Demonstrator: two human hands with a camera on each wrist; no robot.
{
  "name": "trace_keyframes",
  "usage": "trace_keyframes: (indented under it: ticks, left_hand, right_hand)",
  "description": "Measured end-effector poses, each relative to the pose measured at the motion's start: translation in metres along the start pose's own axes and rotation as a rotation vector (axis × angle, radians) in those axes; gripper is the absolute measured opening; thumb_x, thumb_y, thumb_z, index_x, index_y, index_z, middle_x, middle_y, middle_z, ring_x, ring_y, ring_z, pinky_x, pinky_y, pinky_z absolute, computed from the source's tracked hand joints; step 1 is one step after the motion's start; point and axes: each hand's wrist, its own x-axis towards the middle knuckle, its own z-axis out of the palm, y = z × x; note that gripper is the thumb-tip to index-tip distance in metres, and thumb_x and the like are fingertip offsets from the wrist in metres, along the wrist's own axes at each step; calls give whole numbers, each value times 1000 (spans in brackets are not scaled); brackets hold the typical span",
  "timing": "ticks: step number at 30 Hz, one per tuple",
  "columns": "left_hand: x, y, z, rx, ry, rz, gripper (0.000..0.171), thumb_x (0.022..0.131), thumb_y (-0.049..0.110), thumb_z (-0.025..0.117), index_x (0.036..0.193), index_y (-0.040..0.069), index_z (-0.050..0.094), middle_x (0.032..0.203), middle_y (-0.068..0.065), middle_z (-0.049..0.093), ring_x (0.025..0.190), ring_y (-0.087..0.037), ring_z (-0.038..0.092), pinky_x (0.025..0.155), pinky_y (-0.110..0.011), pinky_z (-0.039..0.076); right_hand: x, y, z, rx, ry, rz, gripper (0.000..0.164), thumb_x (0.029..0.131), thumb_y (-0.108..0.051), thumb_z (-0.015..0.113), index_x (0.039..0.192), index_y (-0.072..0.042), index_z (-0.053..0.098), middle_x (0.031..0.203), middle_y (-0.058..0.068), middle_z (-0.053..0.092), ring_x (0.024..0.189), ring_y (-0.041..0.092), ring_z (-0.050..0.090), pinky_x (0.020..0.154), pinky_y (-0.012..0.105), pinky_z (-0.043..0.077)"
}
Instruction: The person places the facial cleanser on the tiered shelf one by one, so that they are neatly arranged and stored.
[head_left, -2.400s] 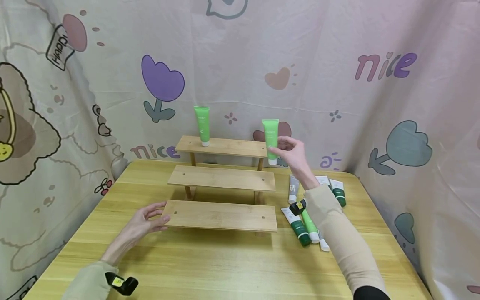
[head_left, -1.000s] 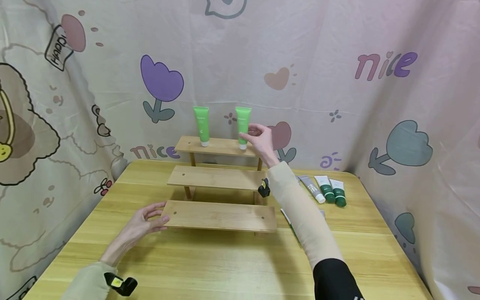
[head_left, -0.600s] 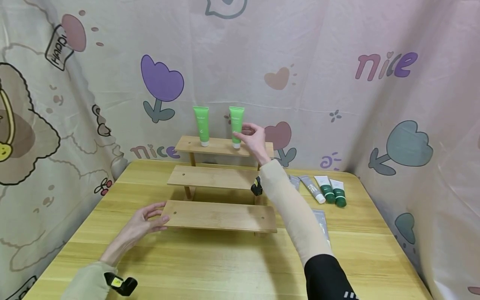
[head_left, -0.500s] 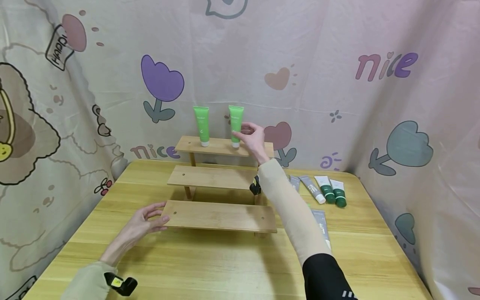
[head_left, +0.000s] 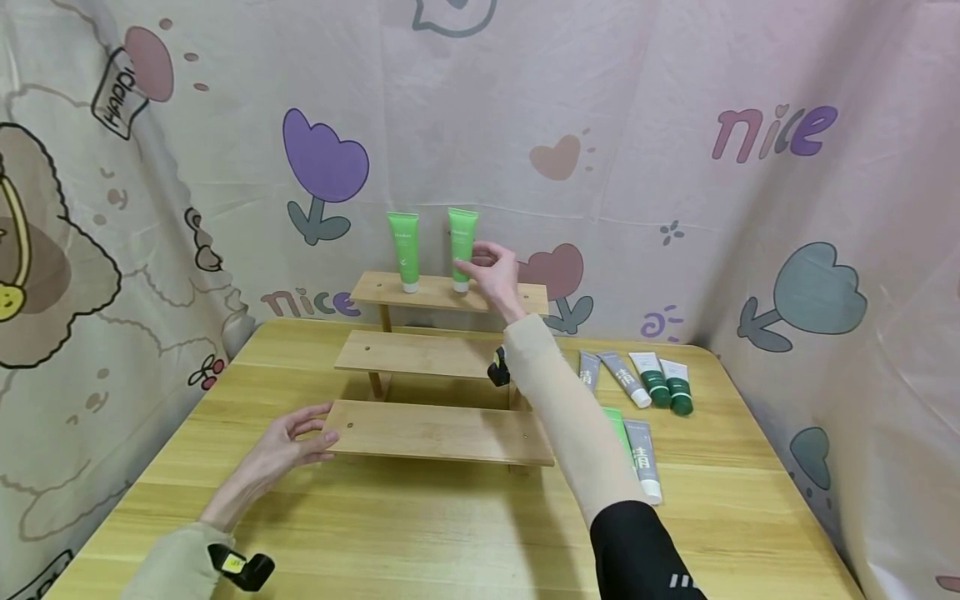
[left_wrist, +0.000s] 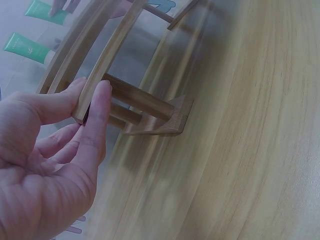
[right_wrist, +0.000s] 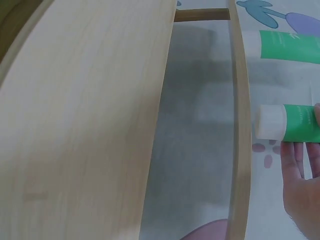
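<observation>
A three-tier wooden display rack (head_left: 431, 354) stands on the table. My left hand (head_left: 296, 437) grips the left end of its lowest board (left_wrist: 92, 92), thumb on one face and fingers on the other. At the top board (head_left: 438, 296), my right hand (head_left: 497, 275) pinches a green squeeze tube (head_left: 462, 229) from its right side, white cap down. Whether that cap (right_wrist: 271, 122) touches the board I cannot tell. A second green squeeze tube (head_left: 406, 246) stands upright on its cap to the left, apart from the held one.
Right of the rack lie grey tubes (head_left: 626, 379), white-and-green tubes (head_left: 677, 385), another grey tube (head_left: 642, 458) and a green tube (head_left: 617, 427) partly behind my right sleeve (head_left: 570, 417). A printed curtain (head_left: 622, 208) hangs behind and beside the table (head_left: 420, 533).
My right hand has carried the green squeeze tube leftward from the top board's right end, closer to the standing tube. My left hand has stayed on the lowest board.
</observation>
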Motion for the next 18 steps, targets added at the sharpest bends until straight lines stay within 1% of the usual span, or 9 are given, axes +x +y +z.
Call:
trace_keyframes:
  ticks: [7, 13, 18]
  left_hand:
    - [0, 1, 0, -3, 0, -4, 73, 100, 8, 62, 154, -14, 18, 113, -7, 54, 88, -8, 71, 89, -33, 66]
    - [0, 1, 0, -3, 3, -7, 73, 100, 7, 62, 154, -14, 18, 112, -7, 54, 88, -8, 71, 88, -33, 66]
    - [0, 0, 0, -5, 3, -3, 72, 100, 7, 62, 153, -15, 18, 112, -6, 55, 88, -8, 71, 89, -33, 66]
  right_hand:
    - [1, 2, 4, 6, 10, 11, 37, 81, -3, 82, 116, 0, 70, 116, 21, 72, 106, 30, 71, 97, 34, 63]
    - [2, 5, 4, -16, 8, 1, 36, 82, -3, 82, 116, -1, 70, 115, 21, 72, 106, 30, 70, 97, 34, 63]
    - [2, 7, 3, -30, -1, 16, 36, 83, -4, 82, 117, -2, 70, 116, 19, 72, 107, 29, 70, 97, 36, 62]
